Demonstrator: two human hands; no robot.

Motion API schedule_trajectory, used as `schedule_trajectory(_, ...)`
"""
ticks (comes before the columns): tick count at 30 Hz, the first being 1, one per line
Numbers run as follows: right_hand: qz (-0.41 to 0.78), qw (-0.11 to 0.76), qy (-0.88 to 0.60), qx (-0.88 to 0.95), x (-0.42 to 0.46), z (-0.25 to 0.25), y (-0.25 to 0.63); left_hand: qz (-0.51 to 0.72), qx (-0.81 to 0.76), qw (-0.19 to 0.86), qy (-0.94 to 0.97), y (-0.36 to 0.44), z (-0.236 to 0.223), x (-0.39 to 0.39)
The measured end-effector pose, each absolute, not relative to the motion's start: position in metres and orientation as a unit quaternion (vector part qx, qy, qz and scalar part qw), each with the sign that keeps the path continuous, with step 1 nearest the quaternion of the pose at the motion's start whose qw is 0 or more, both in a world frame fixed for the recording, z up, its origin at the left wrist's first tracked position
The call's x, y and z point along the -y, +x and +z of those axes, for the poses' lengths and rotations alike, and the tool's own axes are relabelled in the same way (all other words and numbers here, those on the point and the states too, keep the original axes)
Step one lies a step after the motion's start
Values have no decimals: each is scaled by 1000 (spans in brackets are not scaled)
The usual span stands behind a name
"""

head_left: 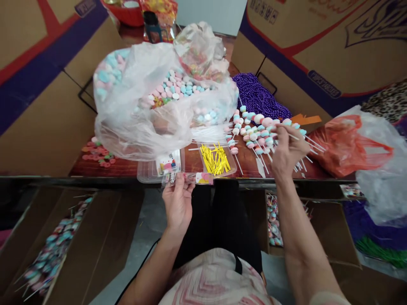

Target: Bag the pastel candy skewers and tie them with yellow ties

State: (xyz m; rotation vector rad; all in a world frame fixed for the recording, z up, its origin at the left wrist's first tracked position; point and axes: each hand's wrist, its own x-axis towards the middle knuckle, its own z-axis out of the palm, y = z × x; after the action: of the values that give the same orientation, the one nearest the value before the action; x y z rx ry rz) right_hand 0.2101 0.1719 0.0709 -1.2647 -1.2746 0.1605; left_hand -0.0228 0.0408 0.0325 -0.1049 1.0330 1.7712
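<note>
Your left hand [178,202] is closed on a small clear packet [173,177] with a printed label, pinched at the near edge of the table [127,167]. Just beyond its fingers sits a clear tray [148,171], and to its right a second tray holding yellow twist ties [216,160]. Your right hand [286,150] has its fingers closed narrowly around a thin white stick [294,137]. It hovers over the pile of candy skewers [257,131], which lies just left of and beneath it. Beyond your left hand bulges a large clear bag of pastel candies [159,97]. Right of your right hand lies an orange bag [346,144].
</note>
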Motion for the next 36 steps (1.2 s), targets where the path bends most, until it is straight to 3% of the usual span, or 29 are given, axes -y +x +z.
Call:
schedule_trajectory(3,198,724,-495,438,-125,67,203,741,-430,515,-42,-19,32,-42)
schedule_trajectory(7,396,715,-454,355,-72,56,194,735,-431,522,-31,-18,28,-41)
schedule_trajectory(10,451,702,-442,329,-43,50,188,730,-426,533,-36,-19,24,-38)
schedule_trajectory(36,360,683,-496,396,0,50,184,707,-458,540,4,-14,3,-27)
